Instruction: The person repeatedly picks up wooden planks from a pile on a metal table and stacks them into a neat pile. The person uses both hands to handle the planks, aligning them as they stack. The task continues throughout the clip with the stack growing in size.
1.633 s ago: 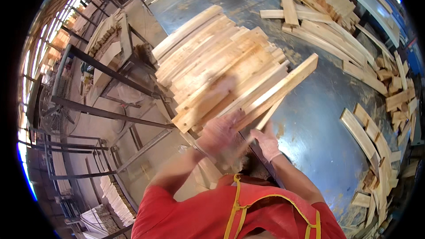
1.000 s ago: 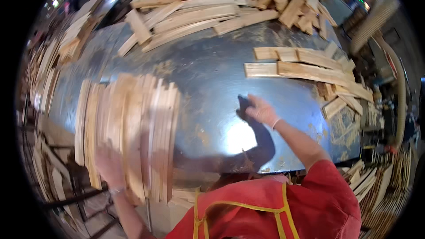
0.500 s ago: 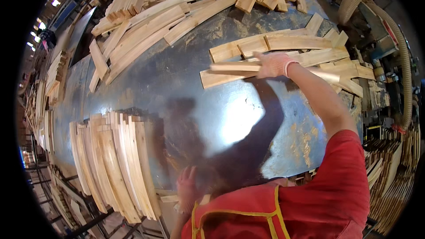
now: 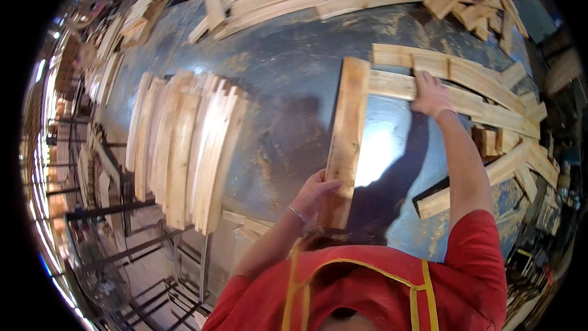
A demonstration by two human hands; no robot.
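My left hand, gloved, holds the near end of a wooden board, thumb on top; the board points away from me across the metal table. To its right, my gloved right hand is closed across a second pale board, fingers over its far edge and thumb by its near edge. That board lies beside several others in a loose group, including a curved board just beyond it. The far end of the board in my left hand stands close to the second board's left end.
At the left, a row of curved boards lies side by side over the table's edge. More long boards and a heap of short pieces lie at the back. A crossing board lies at the right. Metal frame bars stand lower left.
My left hand has risen from the table's near edge and now holds a board lengthwise. My right hand, which was moving with a board, now grips another. The view has shifted.
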